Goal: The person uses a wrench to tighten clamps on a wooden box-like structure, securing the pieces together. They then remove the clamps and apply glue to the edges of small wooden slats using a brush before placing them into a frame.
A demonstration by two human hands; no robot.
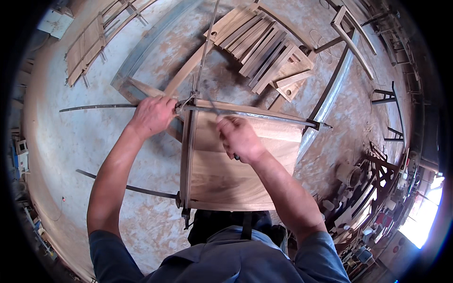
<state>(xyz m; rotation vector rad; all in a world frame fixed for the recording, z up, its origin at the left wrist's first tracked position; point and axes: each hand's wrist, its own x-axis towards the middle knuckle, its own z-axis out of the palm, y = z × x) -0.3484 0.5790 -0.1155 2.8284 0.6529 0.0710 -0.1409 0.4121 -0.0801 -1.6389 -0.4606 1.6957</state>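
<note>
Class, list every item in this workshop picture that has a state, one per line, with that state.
left hand: closed on the bar clamp's end
right hand: closed on a thin tool
wooden panel: flat, clamped at its edges
bar clamp: lying across the panel's far edge
wooden slats: stacked, fanned out on the floor

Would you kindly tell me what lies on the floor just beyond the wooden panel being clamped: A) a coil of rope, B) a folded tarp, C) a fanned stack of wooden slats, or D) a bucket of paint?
C: a fanned stack of wooden slats lies on the floor beyond the wooden panel.
</note>
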